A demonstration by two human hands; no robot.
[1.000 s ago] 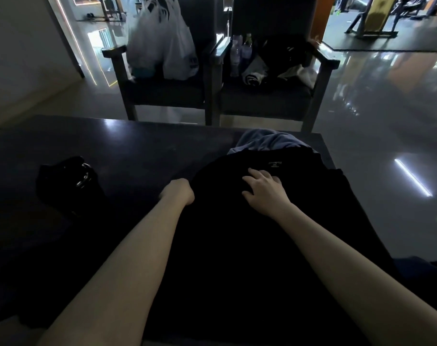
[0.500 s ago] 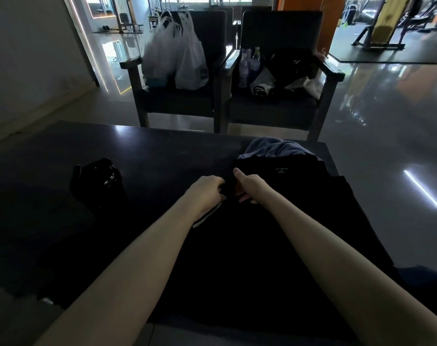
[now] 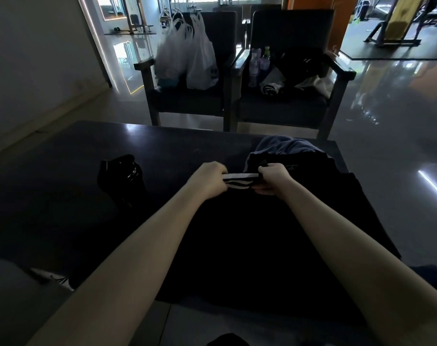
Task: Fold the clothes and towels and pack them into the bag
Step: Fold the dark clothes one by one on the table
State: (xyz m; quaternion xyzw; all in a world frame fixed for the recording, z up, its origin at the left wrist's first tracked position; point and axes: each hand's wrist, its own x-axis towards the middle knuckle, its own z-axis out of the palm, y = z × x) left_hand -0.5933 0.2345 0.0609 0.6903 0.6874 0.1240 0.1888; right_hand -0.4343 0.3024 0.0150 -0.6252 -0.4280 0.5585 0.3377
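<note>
Black garment spread flat on the dark table, running from its far side down to the near edge, and this looks like the folding step, early on, with nothing visibly packed yet. Sweeping across from the left: a dark, lumpy object sits on the table, possibly the bag, though the light is too dim to be sure. Next, the left hand, fingers curled tight, pinching one end of a black-and-white striped band. The band is stretched level between both hands just above the garment; whether it is part of that garment or a separate piece, one cannot tell. The right hand clamps the other end, thumb on top. So both hands are closed on the band, near each other but not touching. Beyond the right hand, a blue-grey cloth lies bunched at the table's far side, unfolded. The next move likely calls for an even pull and a straight edge before anything gets folded over.
</note>
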